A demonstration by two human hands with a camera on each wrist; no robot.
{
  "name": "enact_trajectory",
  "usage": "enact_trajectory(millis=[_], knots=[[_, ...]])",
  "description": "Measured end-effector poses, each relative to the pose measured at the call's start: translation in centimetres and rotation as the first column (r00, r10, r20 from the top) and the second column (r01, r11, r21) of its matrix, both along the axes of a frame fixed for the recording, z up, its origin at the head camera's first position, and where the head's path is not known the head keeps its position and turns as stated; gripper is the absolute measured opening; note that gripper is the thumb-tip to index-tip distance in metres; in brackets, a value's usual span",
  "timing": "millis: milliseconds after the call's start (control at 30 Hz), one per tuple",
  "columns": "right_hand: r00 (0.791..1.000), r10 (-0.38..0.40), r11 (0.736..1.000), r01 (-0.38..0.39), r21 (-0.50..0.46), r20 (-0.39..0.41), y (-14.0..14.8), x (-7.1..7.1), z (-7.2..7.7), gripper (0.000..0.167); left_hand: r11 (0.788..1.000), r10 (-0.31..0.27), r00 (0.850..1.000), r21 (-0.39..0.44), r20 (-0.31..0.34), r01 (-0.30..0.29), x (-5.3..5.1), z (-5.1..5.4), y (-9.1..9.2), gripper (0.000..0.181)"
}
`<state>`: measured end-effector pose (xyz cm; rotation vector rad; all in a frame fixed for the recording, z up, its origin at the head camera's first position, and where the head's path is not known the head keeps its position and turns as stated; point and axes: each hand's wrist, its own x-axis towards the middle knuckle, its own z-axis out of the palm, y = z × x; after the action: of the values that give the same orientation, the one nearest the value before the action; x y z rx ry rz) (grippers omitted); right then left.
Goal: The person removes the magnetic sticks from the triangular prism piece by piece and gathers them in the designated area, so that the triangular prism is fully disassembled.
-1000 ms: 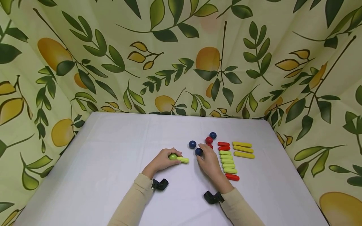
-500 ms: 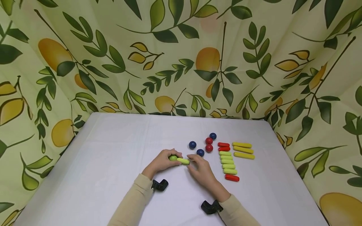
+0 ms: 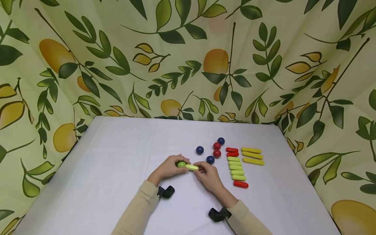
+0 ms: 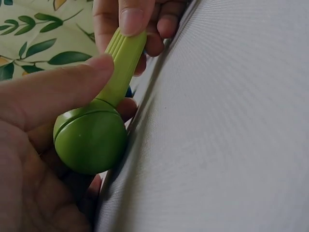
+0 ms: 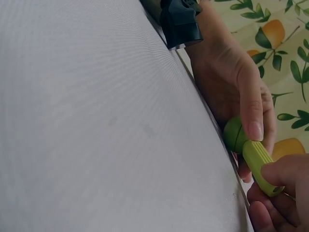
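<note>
My left hand (image 3: 169,167) curls round a green ball (image 4: 91,140) that has a groove around it; its thumb lies along a ribbed light-green stick (image 4: 121,67). The stick's near end meets the ball. At the stick's far end my right hand (image 3: 210,176) pinches it between thumb and fingers, as the right wrist view also shows, with a small dark spot on that end face. Both pieces are held just over the white-covered table (image 3: 123,147). Beyond the right hand, a blue ball (image 3: 210,160) lies nearest to its fingers.
Two red balls (image 3: 217,153) and two more blue balls (image 3: 199,150) lie behind the hands. To the right, a column of red sticks (image 3: 241,184) and several light-green sticks (image 3: 236,168) stands beside three yellow sticks (image 3: 253,161). A leaf-patterned curtain (image 3: 188,65) surrounds the table.
My right hand has let go of the blue ball, moved left and taken hold of the light-green stick's free end. The blue ball has rolled slightly right. Ball and stick shifted slightly right.
</note>
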<state>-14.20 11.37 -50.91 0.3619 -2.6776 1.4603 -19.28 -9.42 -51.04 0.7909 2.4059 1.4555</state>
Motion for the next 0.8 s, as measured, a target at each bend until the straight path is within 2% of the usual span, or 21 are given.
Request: enact_trajectory(millis=[167,367,467,533,633,800], knots=[[0.999,-0.045,0.999,0.045,-0.006,0.001,0.0,0.1,0.0,0.022,1.0,-0.01,1.0,0.009,-0.011,0.01,0.1,0.0,-0.1,0.021],[0.993,-0.088,0.996,0.087,-0.013,-0.084,0.2,0.3,0.3,0.023,1.0,-0.007,1.0,-0.012,-0.014,0.007,0.1,0.1,-0.1,0.024],[0.98,-0.142,0.99,0.14,-0.021,-0.14,0.6,0.2,0.6,0.023,1.0,0.003,1.0,-0.007,-0.005,-0.003,0.1,0.2,-0.2,0.023],[0.973,-0.18,0.984,0.177,-0.034,-0.144,1.1,0.2,1.0,0.023,1.0,0.002,1.0,0.001,-0.002,-0.002,0.1,0.2,-0.2,0.022],[0.972,-0.225,0.973,0.221,-0.071,-0.062,2.2,0.7,1.8,0.022,1.0,0.001,1.0,0.003,0.004,-0.001,0.1,0.1,-0.3,0.022],[0.967,-0.23,0.97,0.236,-0.05,0.106,4.9,2.6,2.6,0.023,1.0,0.005,1.0,0.012,0.013,-0.006,0.1,0.0,-0.3,0.023]])
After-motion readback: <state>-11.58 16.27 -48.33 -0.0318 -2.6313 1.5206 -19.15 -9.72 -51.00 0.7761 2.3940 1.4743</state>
